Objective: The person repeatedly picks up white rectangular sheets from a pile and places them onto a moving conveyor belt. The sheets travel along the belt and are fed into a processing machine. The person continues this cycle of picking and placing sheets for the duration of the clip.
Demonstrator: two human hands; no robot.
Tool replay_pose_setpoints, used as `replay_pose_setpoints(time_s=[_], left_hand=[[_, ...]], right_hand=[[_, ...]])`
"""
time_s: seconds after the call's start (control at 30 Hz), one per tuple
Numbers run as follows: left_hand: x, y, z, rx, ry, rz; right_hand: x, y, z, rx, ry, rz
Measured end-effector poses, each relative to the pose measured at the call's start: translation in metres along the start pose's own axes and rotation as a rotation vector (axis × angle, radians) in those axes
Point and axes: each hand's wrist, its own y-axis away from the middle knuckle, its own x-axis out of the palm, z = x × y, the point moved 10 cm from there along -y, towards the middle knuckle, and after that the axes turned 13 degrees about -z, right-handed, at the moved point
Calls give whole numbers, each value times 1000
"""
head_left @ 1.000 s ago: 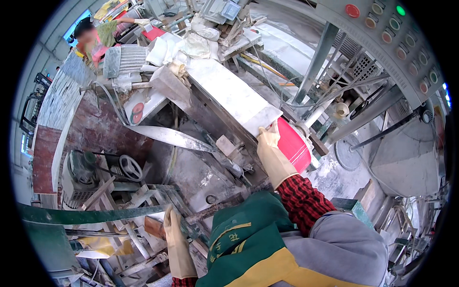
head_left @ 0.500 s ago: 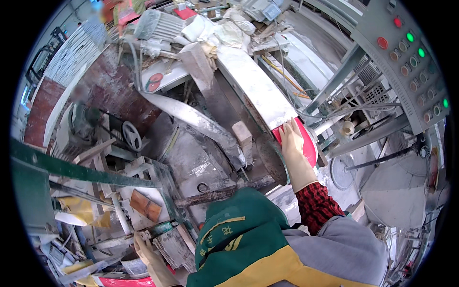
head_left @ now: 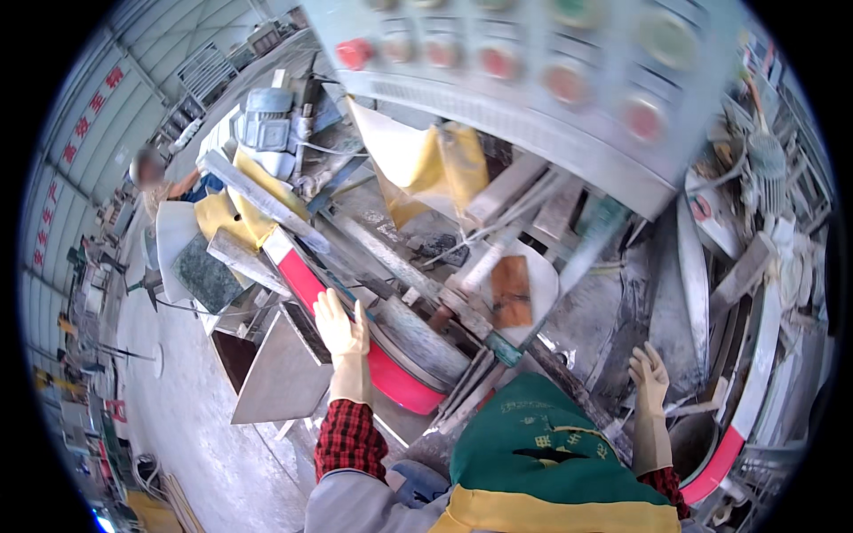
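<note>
My left hand (head_left: 342, 342), in a cream rubber glove, has its fingers stretched out and the thumb apart. It is at a long curved band with a red side (head_left: 402, 384), the fingertips by the red surface; whether they touch it I cannot tell. My right hand (head_left: 650, 386), gloved alike, is raised with its fingers extended and nothing in it. Nearest to it are a dusty grey metal trough (head_left: 653, 311) and a white-topped beam with a red end (head_left: 718, 464). A green and yellow apron (head_left: 538, 444) covers my front.
A grey control panel (head_left: 533, 107) with rows of buttons fills the upper middle. A brown block (head_left: 511, 291) lies on a pale round plate. Yellow sheeting (head_left: 462, 169) hangs behind it. At the left stand tilted stone slabs (head_left: 284, 373); farther off is another person (head_left: 158, 182).
The view has swung left towards the other red band. My right hand has come off the red end of the white-topped beam. My left hand is now at the red band.
</note>
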Motion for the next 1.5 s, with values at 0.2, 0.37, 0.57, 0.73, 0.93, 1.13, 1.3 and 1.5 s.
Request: replay_pose_setpoints(time_s=[0.2,0.37,0.57,0.73,0.93,1.13,1.3,1.5], left_hand=[[51,-76,100,-35,-211,119],[104,-138,135,-6,-224,151],[136,-167,148,22,-255,159],[88,-123,106,133,-116,175],[33,-110,88,38,216,178],[117,-175,157,-101,-6,189],[137,-158,161,-168,-49,303],[68,-89,92,-148,-53,289]], right_hand=[[81,12,13,-18,150,128],[112,35,16,6,258,149],[113,47,24,40,356,101],[124,57,10,72,397,108],[154,64,-4,152,486,228],[215,73,5,84,510,374],[212,93,9,73,546,437],[157,93,-12,151,481,329]])
